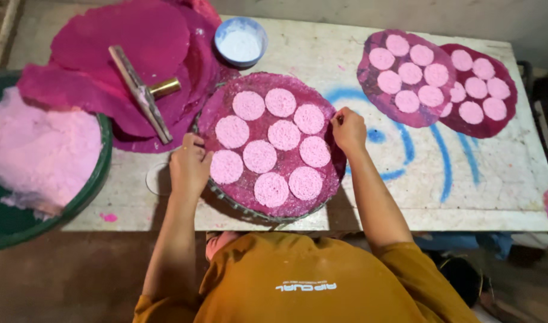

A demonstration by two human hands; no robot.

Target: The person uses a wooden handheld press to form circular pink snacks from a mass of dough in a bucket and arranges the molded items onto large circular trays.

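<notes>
At bench centre, near edge: round magenta sheet [273, 143] carrying nine pale pink discs [260, 156], lying on a round tray. Left hand [189, 167] rests on the sheet's left rim, fingers curled over the edge. Right hand [348, 128] pinches the right rim, fingers closed on it. Far left: stacked magenta sheets [118, 48] with a brass-handled tool [143, 93]. Far: white powder bowl [240, 40]. Left: green basin [88, 191] of pink mass.
</notes>
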